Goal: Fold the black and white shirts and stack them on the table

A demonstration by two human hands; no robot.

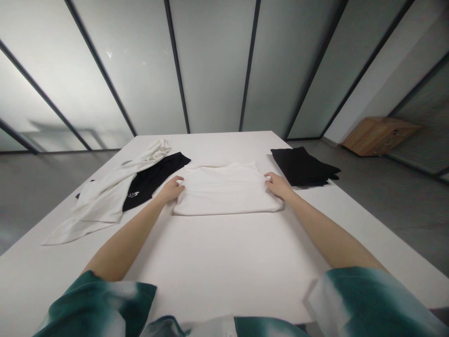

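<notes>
A folded white garment (226, 189) lies flat in the middle of the white table (224, 262). My left hand (171, 188) rests on its left edge, fingers curled over the cloth. On the right edge sits my right hand (278, 184), fingers pinching the fabric. Both arms reach straight forward from green and white sleeves at the bottom of the view.
An unfolded white garment (105, 196) sprawls at the left, partly over a black garment (154, 180) with a small white print. A folded black pile (303, 166) lies at the right back. A wooden box (380, 135) stands on the floor at far right. Frosted glass panels behind.
</notes>
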